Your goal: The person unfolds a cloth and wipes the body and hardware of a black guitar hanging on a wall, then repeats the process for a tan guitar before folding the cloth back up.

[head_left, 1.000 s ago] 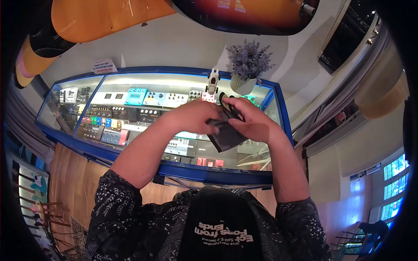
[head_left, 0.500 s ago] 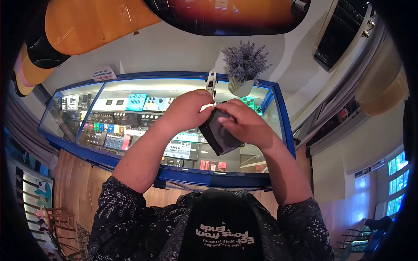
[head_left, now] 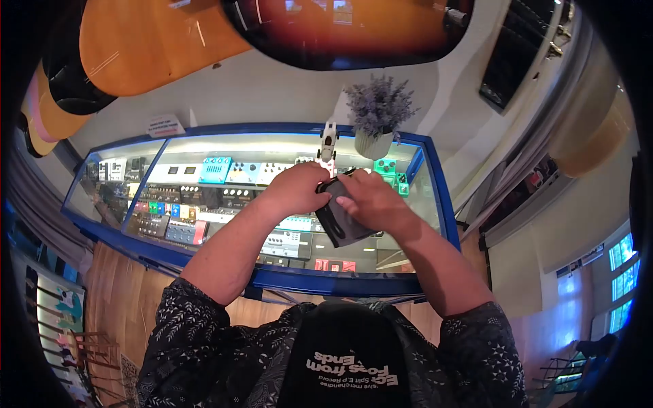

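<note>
Both of my hands are at a dark grey fabric pouch point(head_left: 345, 230) with black edging, held above the glass top of a display case. My left hand point(head_left: 299, 192) is closed at the pouch's upper left edge, its fingertips partly hidden. Across the upper right side, my right hand point(head_left: 373, 200) grips the fabric, with the thumb lying over its front. Just beyond the hands is a white toy race car point(head_left: 328, 144) with black wheels, standing apart from my fingers. I cannot see inside the pouch.
The blue-framed display case point(head_left: 340, 283) holds several effects pedals point(head_left: 216, 170). On its far edge stand a lavender plant in a white pot point(head_left: 373, 144) and a small sign point(head_left: 165, 125). Guitars point(head_left: 160, 41) hang on the wall above. A curtain point(head_left: 503, 149) is at the right.
My hands and the pouch have come slightly closer to my body, so more of the toy car shows. The whole view has shifted a little with my head.
</note>
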Demonstrator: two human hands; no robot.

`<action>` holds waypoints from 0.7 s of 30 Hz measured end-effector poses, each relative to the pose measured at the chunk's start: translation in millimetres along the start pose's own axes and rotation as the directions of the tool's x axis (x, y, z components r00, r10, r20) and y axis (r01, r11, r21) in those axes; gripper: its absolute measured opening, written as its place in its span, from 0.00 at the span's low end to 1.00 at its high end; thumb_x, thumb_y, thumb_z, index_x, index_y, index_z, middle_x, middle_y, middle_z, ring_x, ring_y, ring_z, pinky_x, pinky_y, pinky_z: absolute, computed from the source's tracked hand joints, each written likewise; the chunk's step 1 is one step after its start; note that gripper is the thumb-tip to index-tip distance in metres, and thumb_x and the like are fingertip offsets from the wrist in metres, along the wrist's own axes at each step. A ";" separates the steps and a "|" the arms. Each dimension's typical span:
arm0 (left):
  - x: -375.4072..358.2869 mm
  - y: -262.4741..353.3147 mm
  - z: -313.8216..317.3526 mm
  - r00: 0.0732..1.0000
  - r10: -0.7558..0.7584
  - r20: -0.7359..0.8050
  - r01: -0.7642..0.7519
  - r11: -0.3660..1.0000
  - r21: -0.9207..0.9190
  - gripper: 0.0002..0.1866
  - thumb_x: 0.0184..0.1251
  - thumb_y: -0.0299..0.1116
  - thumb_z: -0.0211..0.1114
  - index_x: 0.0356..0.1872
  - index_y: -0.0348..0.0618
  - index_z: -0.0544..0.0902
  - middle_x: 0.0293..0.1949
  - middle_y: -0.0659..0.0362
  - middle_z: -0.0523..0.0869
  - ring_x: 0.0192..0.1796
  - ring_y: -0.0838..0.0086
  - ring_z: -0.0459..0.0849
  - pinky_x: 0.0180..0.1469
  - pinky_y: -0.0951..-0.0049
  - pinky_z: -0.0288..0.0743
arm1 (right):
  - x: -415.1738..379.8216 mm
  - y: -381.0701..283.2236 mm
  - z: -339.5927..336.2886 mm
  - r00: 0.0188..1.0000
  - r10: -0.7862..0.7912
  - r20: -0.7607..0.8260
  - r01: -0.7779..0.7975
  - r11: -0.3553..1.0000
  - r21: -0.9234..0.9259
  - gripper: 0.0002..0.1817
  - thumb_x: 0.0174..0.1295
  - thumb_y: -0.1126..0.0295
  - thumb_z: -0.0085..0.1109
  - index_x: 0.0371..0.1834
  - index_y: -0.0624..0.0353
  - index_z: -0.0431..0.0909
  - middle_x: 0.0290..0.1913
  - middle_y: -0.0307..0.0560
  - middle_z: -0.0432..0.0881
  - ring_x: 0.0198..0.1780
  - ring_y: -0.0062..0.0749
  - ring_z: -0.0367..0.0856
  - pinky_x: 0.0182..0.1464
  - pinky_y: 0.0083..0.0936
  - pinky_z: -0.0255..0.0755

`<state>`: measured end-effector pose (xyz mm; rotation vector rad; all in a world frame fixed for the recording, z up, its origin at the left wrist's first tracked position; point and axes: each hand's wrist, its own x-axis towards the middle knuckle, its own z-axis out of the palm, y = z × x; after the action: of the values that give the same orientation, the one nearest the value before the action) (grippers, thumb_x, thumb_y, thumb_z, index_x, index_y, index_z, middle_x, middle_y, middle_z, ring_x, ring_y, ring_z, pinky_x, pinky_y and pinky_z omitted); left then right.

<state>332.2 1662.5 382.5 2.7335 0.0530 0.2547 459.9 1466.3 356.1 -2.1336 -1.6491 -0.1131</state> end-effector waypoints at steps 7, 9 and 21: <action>4.1 -12.9 6.4 0.999 0.028 -0.045 -0.031 0.998 -0.059 0.16 0.60 0.37 0.77 0.43 0.41 0.84 0.45 0.47 0.84 0.50 0.50 0.85 0.53 0.56 0.80 | 1.3 2.8 11.5 0.994 -0.103 -0.035 0.098 0.986 -0.136 0.32 0.71 0.47 0.61 0.69 0.57 0.76 0.62 0.54 0.78 0.62 0.53 0.76 0.65 0.46 0.72; 4.3 -12.9 5.7 0.998 0.041 -0.037 -0.044 0.995 -0.089 0.14 0.59 0.35 0.79 0.35 0.42 0.80 0.42 0.49 0.80 0.46 0.54 0.83 0.48 0.59 0.78 | -2.1 3.2 2.9 0.995 -0.095 -0.028 0.093 0.993 -0.066 0.31 0.70 0.46 0.62 0.69 0.55 0.77 0.62 0.54 0.78 0.62 0.54 0.76 0.66 0.46 0.72; 6.6 -13.8 6.7 0.989 0.148 0.000 -0.145 0.967 -0.208 0.11 0.62 0.29 0.75 0.34 0.43 0.79 0.43 0.54 0.81 0.48 0.60 0.82 0.50 0.64 0.77 | -0.3 18.5 -5.1 0.993 -0.050 -0.102 0.046 0.998 -0.049 0.11 0.61 0.61 0.74 0.40 0.52 0.84 0.46 0.45 0.81 0.54 0.48 0.80 0.54 0.45 0.74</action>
<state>339.9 1673.1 372.2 2.5328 -0.1714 0.2641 478.2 1460.5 355.2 -2.0857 -1.6531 -0.2751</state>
